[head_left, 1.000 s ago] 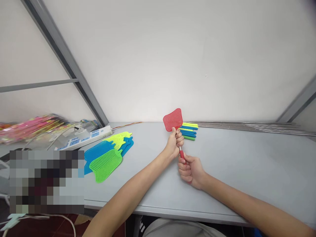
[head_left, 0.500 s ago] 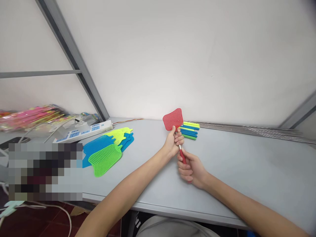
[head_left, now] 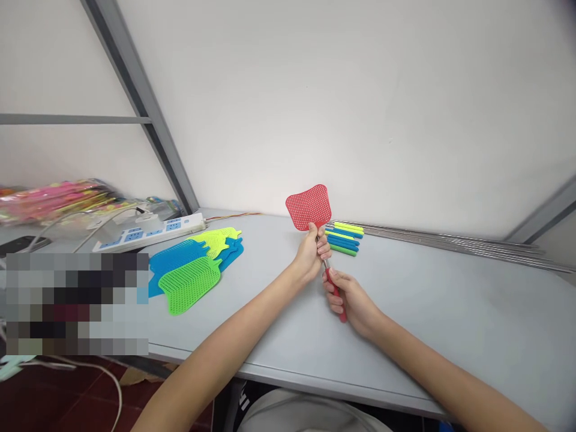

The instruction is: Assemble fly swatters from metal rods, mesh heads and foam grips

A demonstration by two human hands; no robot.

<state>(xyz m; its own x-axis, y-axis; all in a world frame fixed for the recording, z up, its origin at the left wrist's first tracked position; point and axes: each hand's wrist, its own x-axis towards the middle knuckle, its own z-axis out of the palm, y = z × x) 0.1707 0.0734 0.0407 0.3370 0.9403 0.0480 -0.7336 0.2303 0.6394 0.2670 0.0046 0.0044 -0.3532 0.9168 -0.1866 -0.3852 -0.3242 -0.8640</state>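
Both my hands hold a red fly swatter [head_left: 309, 207] above the table, its perforated head tilted up and away from me. My left hand [head_left: 311, 255] is closed around the metal rod just under the head, thumb against the head's base. Lower down, my right hand [head_left: 346, 297] wraps the red grip [head_left: 333, 293], whose end sticks out below the fingers. A short bit of silver rod shows between the hands. Behind them lie several loose grips in yellow, blue and green [head_left: 344, 239].
Loose swatter heads in green [head_left: 191, 285], blue [head_left: 175, 259] and yellow [head_left: 220, 240] overlap on the left of the grey table [head_left: 279, 336]. Several thin metal rods [head_left: 441, 237] run along the wall. A power strip [head_left: 150, 233], cables and packaged pink items [head_left: 58, 201] sit at far left.
The swatter head has risen slightly and shifted left, now facing me more fully. Both hands keep their hold, and the right hand has moved up a little. The view has shifted slightly.
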